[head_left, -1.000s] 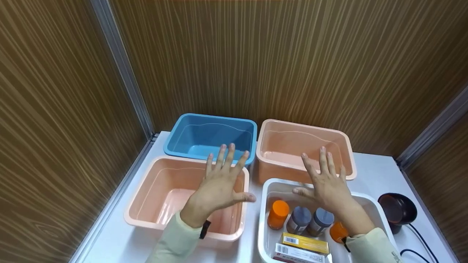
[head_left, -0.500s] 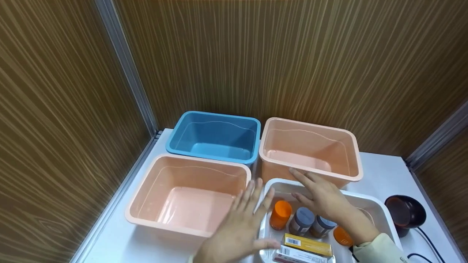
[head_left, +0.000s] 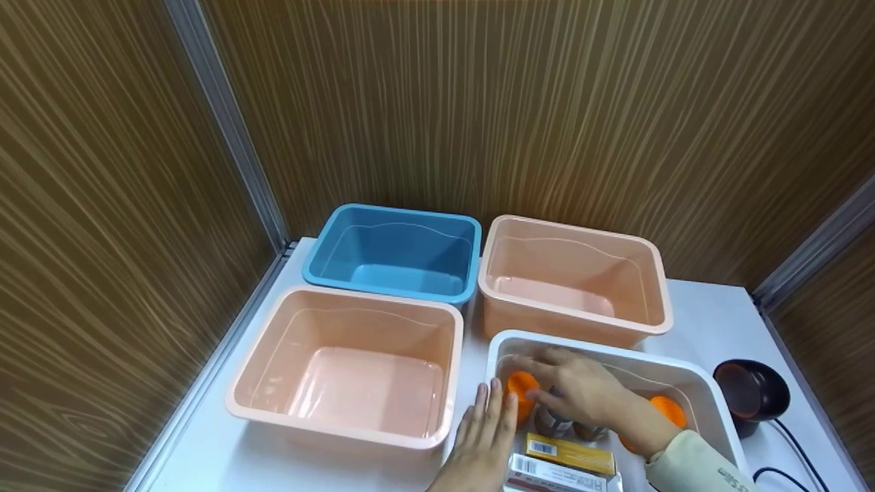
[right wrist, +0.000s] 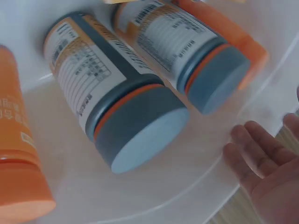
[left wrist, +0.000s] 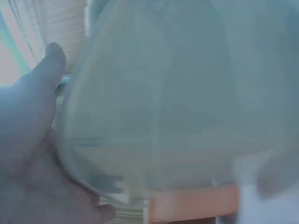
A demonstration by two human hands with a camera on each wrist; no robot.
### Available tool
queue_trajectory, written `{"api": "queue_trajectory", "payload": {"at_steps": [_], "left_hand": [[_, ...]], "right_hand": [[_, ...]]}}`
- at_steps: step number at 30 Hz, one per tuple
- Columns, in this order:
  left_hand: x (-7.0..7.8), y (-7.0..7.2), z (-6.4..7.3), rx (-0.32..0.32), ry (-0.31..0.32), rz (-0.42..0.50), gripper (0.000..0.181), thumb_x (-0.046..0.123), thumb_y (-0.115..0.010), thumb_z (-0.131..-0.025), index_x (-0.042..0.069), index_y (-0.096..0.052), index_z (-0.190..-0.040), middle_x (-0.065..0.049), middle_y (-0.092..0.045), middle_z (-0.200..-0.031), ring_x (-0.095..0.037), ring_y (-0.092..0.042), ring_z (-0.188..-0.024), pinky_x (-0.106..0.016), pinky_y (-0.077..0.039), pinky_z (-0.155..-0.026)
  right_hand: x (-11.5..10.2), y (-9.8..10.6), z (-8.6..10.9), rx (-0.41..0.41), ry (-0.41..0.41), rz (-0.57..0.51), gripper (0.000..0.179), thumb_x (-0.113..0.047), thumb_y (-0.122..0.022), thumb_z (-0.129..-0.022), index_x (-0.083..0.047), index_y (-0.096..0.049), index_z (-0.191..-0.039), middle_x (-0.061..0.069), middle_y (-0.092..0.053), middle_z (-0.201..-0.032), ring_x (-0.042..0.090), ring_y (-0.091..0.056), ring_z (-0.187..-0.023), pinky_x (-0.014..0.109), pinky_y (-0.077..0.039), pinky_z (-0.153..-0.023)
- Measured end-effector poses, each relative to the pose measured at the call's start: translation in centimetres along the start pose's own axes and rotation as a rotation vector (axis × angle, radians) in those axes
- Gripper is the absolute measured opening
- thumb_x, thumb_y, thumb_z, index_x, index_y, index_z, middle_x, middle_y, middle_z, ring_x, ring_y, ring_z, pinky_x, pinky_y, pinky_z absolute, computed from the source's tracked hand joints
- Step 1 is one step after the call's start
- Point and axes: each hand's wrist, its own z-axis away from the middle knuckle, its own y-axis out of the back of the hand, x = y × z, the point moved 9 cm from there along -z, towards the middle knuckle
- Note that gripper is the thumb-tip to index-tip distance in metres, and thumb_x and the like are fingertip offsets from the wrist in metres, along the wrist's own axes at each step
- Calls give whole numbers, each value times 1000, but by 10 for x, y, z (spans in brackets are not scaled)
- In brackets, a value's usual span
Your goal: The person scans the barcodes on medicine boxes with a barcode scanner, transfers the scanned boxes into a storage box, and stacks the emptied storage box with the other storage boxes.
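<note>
Left hand (left wrist: 30,135) at left edge, thumb up, just beside big pale bin wall (left wrist: 177,93) filling view; contact unclear. Peach-orange strip (left wrist: 194,204) low, striped panel (left wrist: 63,23) upper left, glare (left wrist: 7,60) blazing alongside!

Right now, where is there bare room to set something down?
Bare: blue bin, front peach bin, rear peach bin, and the table between that bin and the black bowl. Crowded: the white bin, with bottles, boxes, the right hand over it and the left hand at its left edge.

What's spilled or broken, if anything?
Nothing stands out: no spill or damage shows in the white bin, and its yellow box and white box lie side by side. The right hand partly hides grey-capped bottles.
</note>
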Motion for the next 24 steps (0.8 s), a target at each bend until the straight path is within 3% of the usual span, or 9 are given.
{"api": "queue_trajectory", "payload": {"at_steps": [5, 8, 13, 16, 19, 24], "left_hand": [[-10, -8, 1, -96, 75, -31, 107, 75, -53, -87, 1, -24, -159, -19, -15, -166, -37, -21, -149, -47, -36, -112], [-13, -10, 1, -119, 98, -30, 104, 73, -56, -87, 0, -30, -157, -19, -22, -164, -36, -26, -148, -43, -39, -111], [-9, -5, 3, -25, 79, -94, 91, 59, -63, -90, -2, -38, -152, -21, -33, -159, -37, -38, -142, -36, -44, -106], [-10, -4, 3, -18, 88, -58, 89, 50, -68, -89, -3, -38, -152, -22, -33, -159, -37, -38, -142, -36, -43, -108], [-16, -7, 3, -69, 135, -1, 101, 61, -68, -85, -3, -32, -155, -21, -27, -162, -36, -33, -145, -38, -38, -111], [-27, -13, 3, -175, 241, 123, 124, 86, -55, -76, 1, -22, -159, -17, -14, -167, -34, -19, -150, -43, -32, -115]], "right_hand": [[0, -20, 1, -113, -35, 60, 60, -39, -74, -92, -10, -60, -142, 13, -66, -124, 29, -64, -104, 51, -55, -90], [1, -30, 1, -152, -62, 84, 61, -38, -76, -91, -8, -60, -141, 16, -65, -128, 33, -63, -110, 55, -50, -97], [0, -41, -4, -165, -70, 111, 60, -31, -80, -88, -6, -61, -140, 15, -65, -128, 34, -61, -114, 56, -47, -100], [-1, -43, -9, -152, -55, 111, 60, -28, -81, -87, -4, -62, -139, 15, -65, -131, 34, -61, -116, 56, -47, -100], [0, -44, -15, -145, -53, 92, 59, -27, -81, -87, -4, -62, -138, 14, -63, -135, 34, -60, -120, 57, -47, -100], [3, -45, -24, -159, -61, 56, 59, -29, -81, -88, -8, -61, -140, 11, -62, -138, 33, -58, -124, 58, -45, -102]]}}
